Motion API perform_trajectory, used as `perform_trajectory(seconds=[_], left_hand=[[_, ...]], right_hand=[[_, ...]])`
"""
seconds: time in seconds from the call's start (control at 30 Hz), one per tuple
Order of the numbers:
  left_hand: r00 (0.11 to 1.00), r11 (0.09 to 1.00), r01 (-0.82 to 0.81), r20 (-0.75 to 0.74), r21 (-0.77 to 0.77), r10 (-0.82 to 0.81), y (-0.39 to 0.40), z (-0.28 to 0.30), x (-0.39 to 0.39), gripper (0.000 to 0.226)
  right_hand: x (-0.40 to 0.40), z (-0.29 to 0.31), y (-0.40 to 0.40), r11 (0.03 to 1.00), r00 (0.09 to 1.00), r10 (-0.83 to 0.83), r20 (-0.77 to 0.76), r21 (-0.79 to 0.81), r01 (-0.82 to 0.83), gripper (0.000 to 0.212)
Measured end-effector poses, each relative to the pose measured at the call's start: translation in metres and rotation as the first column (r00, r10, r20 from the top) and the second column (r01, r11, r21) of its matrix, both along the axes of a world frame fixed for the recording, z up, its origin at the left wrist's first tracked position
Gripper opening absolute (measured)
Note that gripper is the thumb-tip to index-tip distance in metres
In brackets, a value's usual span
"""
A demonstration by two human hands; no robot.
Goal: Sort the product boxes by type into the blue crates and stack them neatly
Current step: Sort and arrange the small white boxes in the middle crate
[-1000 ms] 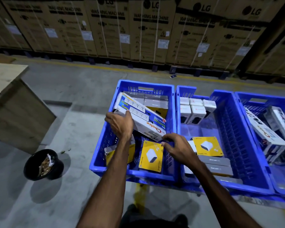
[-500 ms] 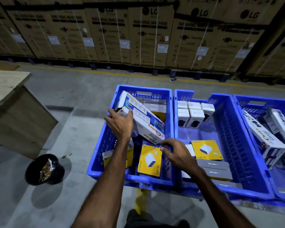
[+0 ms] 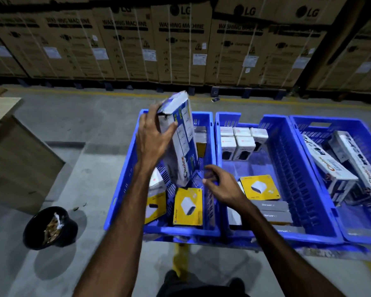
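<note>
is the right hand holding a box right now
No, the right hand hovers over the left crate with loosely curled fingers around nothing, while the left hand grips the long Choice box.

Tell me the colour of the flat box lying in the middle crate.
Yellow, with a white device pictured; the head view shows it.

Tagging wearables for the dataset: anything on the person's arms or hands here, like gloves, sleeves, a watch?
Nothing worn that shows. The left hand and right hand are bare: no gloves, rings, watch or bands visible. Both forearms are uncovered from wrist to the frame's lower edge, with no sleeve in view. No markings or tape visible.
</note>
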State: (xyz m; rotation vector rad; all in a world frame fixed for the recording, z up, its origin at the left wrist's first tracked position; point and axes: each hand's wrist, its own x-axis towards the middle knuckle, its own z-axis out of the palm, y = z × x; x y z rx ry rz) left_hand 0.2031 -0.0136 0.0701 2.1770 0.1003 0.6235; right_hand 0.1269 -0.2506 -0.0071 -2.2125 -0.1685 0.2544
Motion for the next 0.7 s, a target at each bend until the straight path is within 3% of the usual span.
perform_trajectory(seconds=[0.13,0.27,0.47,0.57,0.7], left_hand=[[0.965,0.966,0.257,0.067,-0.039,-0.254,0.012,0.045,0.029,0.056],[0.962,0.961,0.268,0.080,-0.068,-0.263,0.016,0.066,0.058,0.041],[0.990,0.927,0.133,0.005,-0.351,-0.141,0.023,0.064,0.090,0.027],[0.992,0.869,0.103,-0.013,-0.485,-0.125,0.000,0.046,0.089,0.031],[0.969,0.805,0.121,-0.107,-0.581,-0.223,-0.060,0.009,0.082,0.030]], right_hand=[[0.009,0.013,-0.006,0.996,0.997,-0.068,0.036,0.064,0.065,0.095],[0.008,0.033,-0.016,0.995,0.997,-0.033,0.069,0.097,0.026,0.118],[-0.008,0.038,-0.026,0.940,0.993,-0.112,0.048,0.331,0.090,0.114],[-0.019,0.037,-0.036,0.801,0.950,-0.310,0.017,0.543,0.252,0.102],[-0.037,0.036,-0.070,0.666,0.816,-0.578,-0.013,0.570,0.481,0.088]])
